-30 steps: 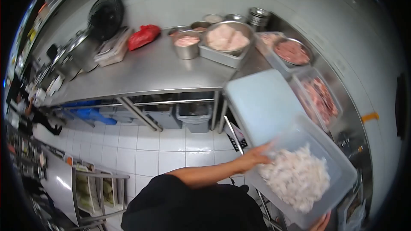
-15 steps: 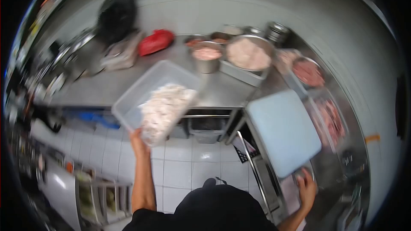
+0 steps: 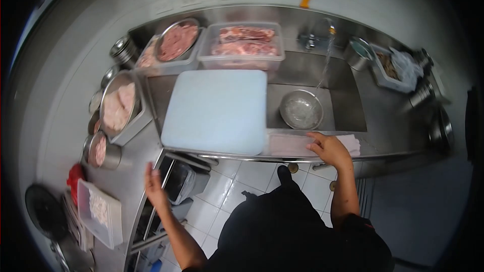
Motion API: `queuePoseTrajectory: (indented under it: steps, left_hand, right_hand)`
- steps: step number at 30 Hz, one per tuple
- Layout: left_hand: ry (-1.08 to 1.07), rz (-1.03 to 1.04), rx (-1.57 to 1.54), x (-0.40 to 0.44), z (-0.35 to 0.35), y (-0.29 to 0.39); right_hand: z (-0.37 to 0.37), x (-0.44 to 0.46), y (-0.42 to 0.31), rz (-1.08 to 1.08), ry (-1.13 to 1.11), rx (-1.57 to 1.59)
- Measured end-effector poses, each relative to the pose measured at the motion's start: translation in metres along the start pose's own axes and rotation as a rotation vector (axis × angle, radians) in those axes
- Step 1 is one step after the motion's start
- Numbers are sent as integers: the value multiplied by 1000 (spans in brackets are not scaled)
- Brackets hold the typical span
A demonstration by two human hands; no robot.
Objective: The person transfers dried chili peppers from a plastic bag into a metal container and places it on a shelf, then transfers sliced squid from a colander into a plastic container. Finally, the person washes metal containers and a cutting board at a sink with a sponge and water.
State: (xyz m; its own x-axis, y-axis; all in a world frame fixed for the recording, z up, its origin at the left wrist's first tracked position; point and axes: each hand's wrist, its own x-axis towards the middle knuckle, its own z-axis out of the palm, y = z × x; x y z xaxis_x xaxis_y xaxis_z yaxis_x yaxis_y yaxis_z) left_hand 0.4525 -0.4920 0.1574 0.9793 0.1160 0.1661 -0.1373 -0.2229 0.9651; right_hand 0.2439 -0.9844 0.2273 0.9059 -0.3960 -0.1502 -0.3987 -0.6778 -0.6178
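My left hand [image 3: 155, 186] is raised near the edge of the left counter, fingers apart and holding nothing. Beyond it, a clear plastic container [image 3: 116, 221] of pale chopped pieces [image 3: 98, 208] sits on that counter. My right hand [image 3: 330, 149] is over a folded pale cloth [image 3: 290, 145] on the front ledge of the sink, thumb and forefinger apart; whether it touches the cloth I cannot tell. Behind it, water runs from the tap [image 3: 311, 42] into a metal bowl [image 3: 301, 110] in the sink [image 3: 348, 106]. A light-blue cutting board [image 3: 216, 111] lies left of the bowl.
Behind the board are a plastic tub [image 3: 242, 62] of meat and a metal bowl of minced meat [image 3: 177, 42]. Metal pots of pale meat [image 3: 118, 106] and a red bag [image 3: 74, 181] line the left counter. A tray with a plastic bag [image 3: 406, 70] stands at right.
The view has swung right toward the sink. My left hand has let go of the plastic container, which now rests on the left counter. My right hand stays beside the sink.
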Motion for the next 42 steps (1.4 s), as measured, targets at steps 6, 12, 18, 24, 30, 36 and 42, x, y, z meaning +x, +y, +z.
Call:
queuePoseTrajectory:
  steps: [6,12,18,24,30,36,42]
  left_hand:
    - [-289,288,698,90,124,9]
    - [-195,1,1006,185,142,-61]
    - [-244,-124,1029,189,139,-33]
    - [-292,-229,1038,208,153,-24]
    - [-374,-313,771,217,135,-40]
    - [-518,-557,245,230,129,-25]
    - [-613,-673,-212,196,109,68]
  right_hand:
    - [-16,28,63,-75,26,-17]
    - [38,93,35,-280,-318,-40]
    - [89,136,4,-230,-254,74]
    - [106,151,-21,-37,-193,51]
    - [95,156,-36,93,-287,75]
    - [98,161,-30,159,-172,67]
    - [81,163,-16,253,68,255]
